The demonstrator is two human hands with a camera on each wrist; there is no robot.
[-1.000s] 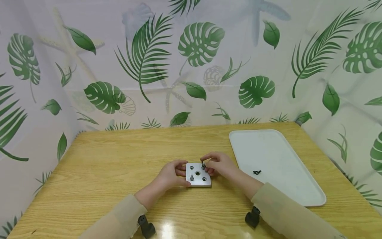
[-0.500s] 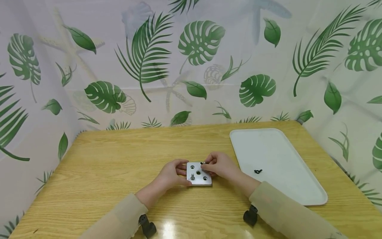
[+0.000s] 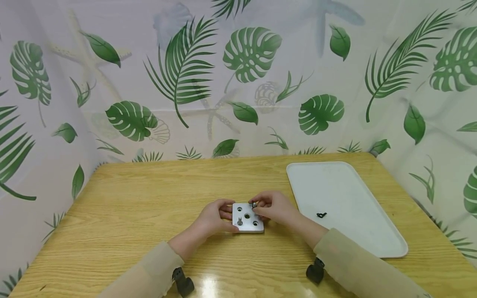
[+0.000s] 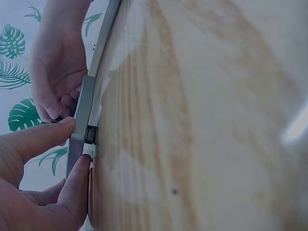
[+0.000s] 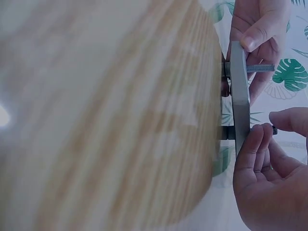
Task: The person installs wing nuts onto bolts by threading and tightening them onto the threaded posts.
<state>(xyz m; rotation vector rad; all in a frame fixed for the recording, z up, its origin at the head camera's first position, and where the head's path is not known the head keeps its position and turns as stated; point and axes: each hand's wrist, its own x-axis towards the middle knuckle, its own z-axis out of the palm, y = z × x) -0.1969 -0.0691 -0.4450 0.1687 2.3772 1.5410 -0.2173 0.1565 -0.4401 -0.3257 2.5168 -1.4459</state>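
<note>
A square silver metal plate (image 3: 247, 227) with several holes lies near the middle of the wooden table. My left hand (image 3: 213, 217) grips its left side, thumb at the near corner and fingers behind. A threaded bolt (image 5: 261, 68) stands up through the plate near that thumb, with its head under the plate. At the far right corner, a second bolt (image 3: 254, 205) stands between the fingertips of my right hand (image 3: 275, 207). The thumb and fingers there pinch a small black piece, apparently a wing nut (image 5: 275, 130), at the bolt's top; the fingers hide most of it.
To the right a white tray (image 3: 331, 182) lies on the table (image 3: 156, 194), partly under the right forearm. On the tray is a small black wing nut (image 3: 321, 215). A leaf-patterned cloth (image 3: 208, 82) hangs behind the table.
The right thumb and fingers have shifted back and forth round the far right bolt, in a turning motion. The left hand and plate stay in place.
</note>
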